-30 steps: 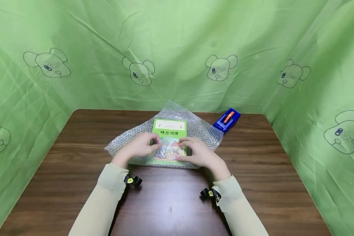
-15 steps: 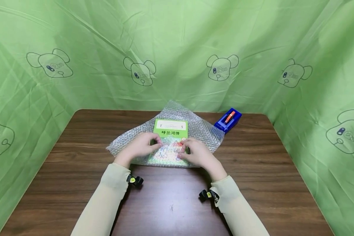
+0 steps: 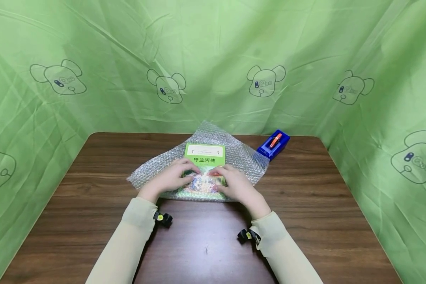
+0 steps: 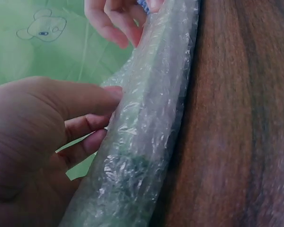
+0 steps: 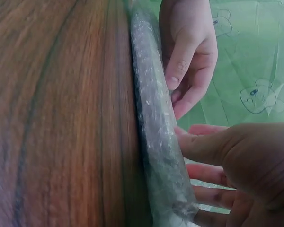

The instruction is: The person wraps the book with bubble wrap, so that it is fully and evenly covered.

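Observation:
A green book (image 3: 204, 152) with Chinese characters lies on a sheet of bubble wrap (image 3: 213, 136), whose near flap is folded over the book's lower part. My left hand (image 3: 174, 175) rests on the folded wrap at the left, fingers loosely bent. From the right, my right hand (image 3: 238, 185) touches the same flap with spread fingers. In the left wrist view, the left thumb lies against the wrapped near edge (image 4: 146, 109). The right wrist view shows the right hand (image 5: 241, 165) with thumb and fingertips on the wrap.
A blue tape dispenser (image 3: 273, 145) with an orange centre stands at the back right, touching the wrap's right corner. The brown wooden table (image 3: 305, 221) runs up to a green curtain (image 3: 213, 59) behind and at both sides.
Both hands have lowered slightly onto the folded flap. The right fingers, drawn closer together half a second ago, are spread more now. Book and tape dispenser stay put.

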`<state>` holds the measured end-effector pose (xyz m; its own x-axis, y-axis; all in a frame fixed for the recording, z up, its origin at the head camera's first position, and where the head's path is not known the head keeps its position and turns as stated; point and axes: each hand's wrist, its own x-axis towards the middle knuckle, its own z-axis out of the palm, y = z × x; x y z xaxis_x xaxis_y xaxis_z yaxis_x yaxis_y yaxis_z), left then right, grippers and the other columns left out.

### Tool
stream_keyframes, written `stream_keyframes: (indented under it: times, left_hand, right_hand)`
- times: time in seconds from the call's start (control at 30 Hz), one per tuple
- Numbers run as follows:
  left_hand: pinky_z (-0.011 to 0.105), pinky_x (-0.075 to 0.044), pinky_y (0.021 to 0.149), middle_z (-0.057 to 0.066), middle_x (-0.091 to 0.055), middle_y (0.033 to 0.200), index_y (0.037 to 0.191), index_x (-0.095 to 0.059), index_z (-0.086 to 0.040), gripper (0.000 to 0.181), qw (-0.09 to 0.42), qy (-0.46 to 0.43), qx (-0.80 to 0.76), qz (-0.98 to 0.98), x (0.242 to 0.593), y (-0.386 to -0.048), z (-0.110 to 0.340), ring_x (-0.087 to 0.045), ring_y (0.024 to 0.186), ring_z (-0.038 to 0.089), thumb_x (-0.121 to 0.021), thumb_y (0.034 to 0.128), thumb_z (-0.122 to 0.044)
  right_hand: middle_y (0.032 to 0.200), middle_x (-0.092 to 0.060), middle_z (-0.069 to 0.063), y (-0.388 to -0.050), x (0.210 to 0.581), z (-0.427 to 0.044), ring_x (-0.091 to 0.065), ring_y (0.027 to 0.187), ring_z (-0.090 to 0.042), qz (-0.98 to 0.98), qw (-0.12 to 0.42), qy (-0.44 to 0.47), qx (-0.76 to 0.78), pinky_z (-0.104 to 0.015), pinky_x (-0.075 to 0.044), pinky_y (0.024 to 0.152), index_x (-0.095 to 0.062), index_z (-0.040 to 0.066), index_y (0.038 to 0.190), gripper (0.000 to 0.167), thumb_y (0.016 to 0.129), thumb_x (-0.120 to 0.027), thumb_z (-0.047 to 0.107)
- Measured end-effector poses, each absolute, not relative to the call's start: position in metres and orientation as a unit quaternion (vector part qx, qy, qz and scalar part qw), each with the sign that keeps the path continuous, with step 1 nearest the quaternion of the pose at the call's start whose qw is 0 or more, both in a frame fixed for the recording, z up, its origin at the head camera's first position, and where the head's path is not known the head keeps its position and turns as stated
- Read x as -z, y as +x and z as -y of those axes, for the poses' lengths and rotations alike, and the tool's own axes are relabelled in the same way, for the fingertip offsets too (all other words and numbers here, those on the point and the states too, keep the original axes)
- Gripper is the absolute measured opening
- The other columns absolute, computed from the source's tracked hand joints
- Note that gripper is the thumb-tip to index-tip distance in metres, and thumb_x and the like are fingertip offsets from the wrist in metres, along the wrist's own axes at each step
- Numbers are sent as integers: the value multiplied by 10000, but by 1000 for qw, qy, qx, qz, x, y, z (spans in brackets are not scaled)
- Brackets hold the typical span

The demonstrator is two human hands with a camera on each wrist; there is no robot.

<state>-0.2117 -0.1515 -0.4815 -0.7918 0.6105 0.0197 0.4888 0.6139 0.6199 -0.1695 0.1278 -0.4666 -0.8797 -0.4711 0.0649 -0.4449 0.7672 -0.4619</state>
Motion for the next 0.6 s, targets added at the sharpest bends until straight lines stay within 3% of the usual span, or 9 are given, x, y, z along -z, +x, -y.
stream_keyframes:
  times: [0.17, 0.3, 0.4, 0.6]
  left_hand:
    - [599, -455, 1164, 40, -642, 1399, 1354, -751, -179, 349, 97, 317, -310, -891, 480, -212, 152, -551, 1325, 307, -780, 1009, -217]
    - [592, -460, 1158, 26, -643, 1386, 1338, -757, -181, 351, 99, 311, -320, -889, 482, -211, 150, -546, 1316, 295, -796, 993, -233]
    - [593, -455, 1161, 24, -643, 1384, 1333, -757, -184, 345, 101, 309, -325, -888, 483, -212, 151, -542, 1318, 295, -805, 995, -235]
    - [613, -429, 1189, 42, -637, 1416, 1345, -745, -189, 353, 101, 309, -325, -888, 484, -213, 153, -532, 1360, 316, -808, 1002, -248]
  right_hand:
    - [1283, -690, -128, -163, 464, -124, -677, 1122, -330, -935, 14, -280, 216, -531, -592, 977, -770, 211, 1249, 299, 965, -857, 186]
    - [1283, -693, -111, -162, 464, -125, -660, 1177, -329, -933, 14, -285, 220, -541, -567, 1034, -800, 203, 1182, 215, 972, -846, 188]
    - [1322, -683, -114, -162, 463, -128, -641, 1238, -344, -928, 28, -287, 235, -561, -535, 1090, -809, 188, 1206, 221, 988, -832, 217]
    - [1459, -626, -146, -165, 463, -134, -564, 1383, -385, -920, 66, -288, 258, -593, -443, 1196, -799, 178, 1293, 387, 945, -880, 328]
